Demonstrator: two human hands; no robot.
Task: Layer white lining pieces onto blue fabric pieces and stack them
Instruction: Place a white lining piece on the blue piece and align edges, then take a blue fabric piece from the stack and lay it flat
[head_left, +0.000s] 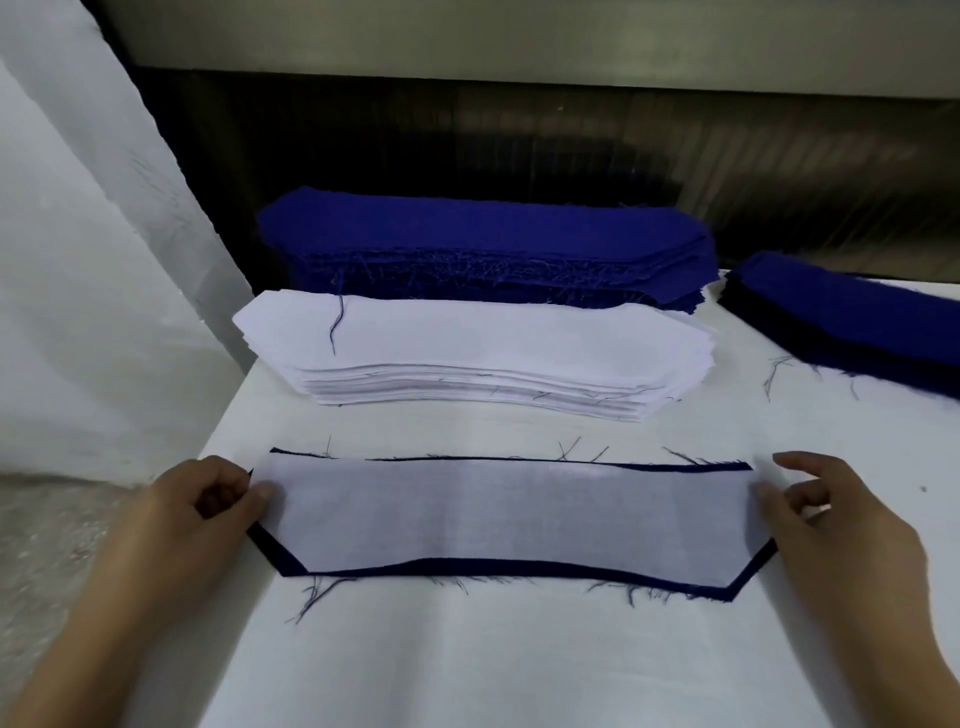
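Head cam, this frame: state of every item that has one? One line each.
white lining piece, flat on blue fabric piece, blue border showing
blue fabric piece, flat on table, mostly covered
white lining stack, neat, stray thread on top
blue fabric stack, piled behind it, edges frayed
second blue stack, far right, partly cropped
left hand, pinches lining piece's left end
right hand, thumb on its right end, fingers relaxed
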